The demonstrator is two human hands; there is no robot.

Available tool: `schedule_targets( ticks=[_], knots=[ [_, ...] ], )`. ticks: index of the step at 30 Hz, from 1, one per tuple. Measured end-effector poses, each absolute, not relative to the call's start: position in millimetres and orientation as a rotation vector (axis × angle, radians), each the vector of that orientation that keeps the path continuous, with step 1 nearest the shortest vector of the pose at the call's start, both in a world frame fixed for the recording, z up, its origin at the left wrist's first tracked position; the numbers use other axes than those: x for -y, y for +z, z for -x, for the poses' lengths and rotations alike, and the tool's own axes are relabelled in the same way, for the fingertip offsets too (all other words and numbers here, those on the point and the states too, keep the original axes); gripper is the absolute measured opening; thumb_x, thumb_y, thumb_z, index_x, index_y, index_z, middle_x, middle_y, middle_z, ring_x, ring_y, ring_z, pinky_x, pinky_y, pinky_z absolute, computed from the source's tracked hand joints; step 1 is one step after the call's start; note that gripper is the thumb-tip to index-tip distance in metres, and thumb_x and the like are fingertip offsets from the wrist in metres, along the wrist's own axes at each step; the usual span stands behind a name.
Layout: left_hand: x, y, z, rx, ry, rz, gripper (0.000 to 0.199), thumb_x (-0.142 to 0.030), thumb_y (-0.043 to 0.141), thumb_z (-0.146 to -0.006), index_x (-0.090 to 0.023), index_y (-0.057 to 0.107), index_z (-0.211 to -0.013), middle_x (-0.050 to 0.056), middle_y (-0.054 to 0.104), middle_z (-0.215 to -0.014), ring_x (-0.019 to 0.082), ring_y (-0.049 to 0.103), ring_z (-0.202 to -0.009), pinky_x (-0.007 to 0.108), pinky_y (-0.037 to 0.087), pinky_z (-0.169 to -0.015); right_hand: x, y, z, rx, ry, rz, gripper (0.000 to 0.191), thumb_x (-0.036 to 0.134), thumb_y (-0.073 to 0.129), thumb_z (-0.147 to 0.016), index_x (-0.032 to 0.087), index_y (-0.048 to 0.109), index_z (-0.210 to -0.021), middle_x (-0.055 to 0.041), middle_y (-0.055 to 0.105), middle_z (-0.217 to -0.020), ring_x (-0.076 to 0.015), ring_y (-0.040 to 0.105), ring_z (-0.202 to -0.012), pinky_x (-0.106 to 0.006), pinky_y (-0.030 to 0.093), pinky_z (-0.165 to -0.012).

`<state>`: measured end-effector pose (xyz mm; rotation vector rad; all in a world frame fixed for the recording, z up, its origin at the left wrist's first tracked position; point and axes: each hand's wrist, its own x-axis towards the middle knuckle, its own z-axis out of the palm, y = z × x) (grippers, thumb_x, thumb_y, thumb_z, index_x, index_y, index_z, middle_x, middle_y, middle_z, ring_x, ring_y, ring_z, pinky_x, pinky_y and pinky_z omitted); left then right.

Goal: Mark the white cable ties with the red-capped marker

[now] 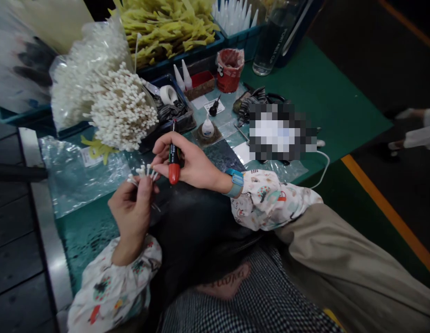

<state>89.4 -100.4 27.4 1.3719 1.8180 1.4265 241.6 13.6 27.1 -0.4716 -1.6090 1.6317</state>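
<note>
My left hand [133, 203] is closed on several thin white sticks with knobbed white tips [141, 171], their thin ends showing below the fingers. Close beside it, my right hand [187, 162] grips a black marker with a red end [173, 162], which points down toward me. The thumb and finger of my right hand are at the tips of the white sticks; whether they pinch one is hard to tell. Behind my hands lies a big bundle of similar white sticks [122, 108] in a clear plastic bag. A small white bottle [208, 127] stands beyond my right hand.
Yellow pieces [166, 27] fill a blue bin at the back, near white cones [233, 16]. A red cup [229, 69] and a clear bottle [270, 44] stand on the green table [326, 92]. A blurred patch covers something at the right; a white cable hangs there.
</note>
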Motion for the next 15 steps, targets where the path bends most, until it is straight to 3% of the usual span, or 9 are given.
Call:
schedule_targets(
  ticks=[5, 15],
  knots=[
    [102.5, 27.3, -88.8, -1.841, 1.404, -1.359, 0.025, -0.033, 0.069, -0.093, -0.016, 0.068, -0.075, 0.0, 0.063, -0.068, 0.011, 0.049, -0.057, 0.027, 0.038, -0.059, -13.4, 29.8, -242.1, 1.63, 1.65, 0.541, 0.029, 0.031, 0.074, -0.082, 0.025, 0.055, -0.104, -0.0001, 0.069, -0.102, -0.0166, 0.068, -0.099, -0.027, 0.06, -0.084],
    [100.0, 28.4, -92.0, -1.79, 1.415, -1.34, 0.039, -0.045, 0.067, -0.097, -0.017, 0.067, -0.07, 0.0, 0.061, -0.066, 0.012, 0.051, -0.059, 0.026, 0.039, -0.06, -11.5, 25.5, -238.5, 1.546, 1.641, 0.448, 0.037, 0.036, 0.078, -0.082, 0.025, 0.05, -0.104, 0.0009, 0.066, -0.095, -0.0169, 0.067, -0.094, -0.033, 0.059, -0.091]
  ],
)
